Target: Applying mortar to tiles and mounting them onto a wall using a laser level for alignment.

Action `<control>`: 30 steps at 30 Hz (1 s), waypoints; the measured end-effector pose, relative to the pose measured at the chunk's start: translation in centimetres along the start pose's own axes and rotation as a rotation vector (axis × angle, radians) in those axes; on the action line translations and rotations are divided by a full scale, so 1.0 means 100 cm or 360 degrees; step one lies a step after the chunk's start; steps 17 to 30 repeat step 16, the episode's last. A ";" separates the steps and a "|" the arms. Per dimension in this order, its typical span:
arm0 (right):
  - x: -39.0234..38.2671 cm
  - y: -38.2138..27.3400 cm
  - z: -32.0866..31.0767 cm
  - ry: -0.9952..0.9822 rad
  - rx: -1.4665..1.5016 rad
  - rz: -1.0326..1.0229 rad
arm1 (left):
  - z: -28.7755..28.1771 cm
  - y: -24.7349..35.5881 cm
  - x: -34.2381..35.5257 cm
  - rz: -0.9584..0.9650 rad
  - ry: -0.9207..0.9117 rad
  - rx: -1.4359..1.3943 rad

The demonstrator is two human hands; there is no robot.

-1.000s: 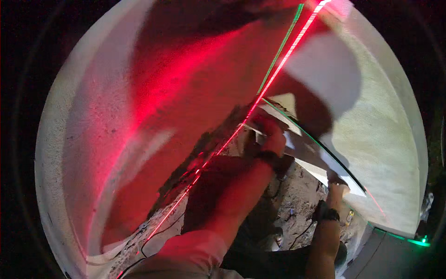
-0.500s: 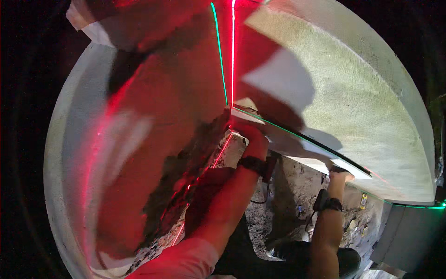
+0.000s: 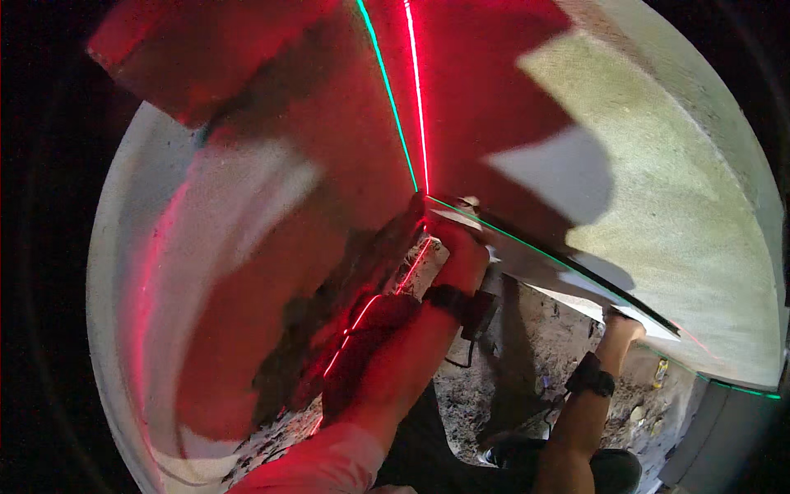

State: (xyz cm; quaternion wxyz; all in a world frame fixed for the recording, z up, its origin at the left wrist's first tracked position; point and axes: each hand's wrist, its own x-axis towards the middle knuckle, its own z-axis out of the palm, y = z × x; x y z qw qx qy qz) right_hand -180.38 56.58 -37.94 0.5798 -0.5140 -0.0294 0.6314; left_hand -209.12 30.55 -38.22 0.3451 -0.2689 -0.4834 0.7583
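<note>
Left hand [image 3: 462, 257] grips near end of large flat tile [image 3: 568, 276] | right hand [image 3: 621, 325] supports its lower edge, grip unclear | tile tilted against rough wall [image 3: 658, 206], beside laser lines [image 3: 415, 123] | seemingly not yet bedded flush; rubble floor [image 3: 527, 370] below.

Your view swings left and upward along the wall [image 3: 658, 206]: the red laser line [image 3: 415, 99], slanted a second ago, now runs nearly straight up, with the green laser line [image 3: 387, 90] just beside it. Your left hand [image 3: 461, 247] sits higher on the near end of the long flat panel [image 3: 559, 272], and your right hand [image 3: 621, 325] comes up under its far edge.
</note>
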 end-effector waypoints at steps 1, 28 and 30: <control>0.000 -0.002 0.000 -0.0002 -0.0002 0.0018 | -0.006 -0.002 0.007 0.0287 0.0007 0.0536; 0.049 -0.016 -0.022 0.0025 -0.0008 0.0152 | -0.022 0.000 0.018 0.1454 -0.0089 0.3071; 0.049 -0.016 -0.022 0.0025 -0.0008 0.0152 | -0.022 0.000 0.018 0.1454 -0.0089 0.3071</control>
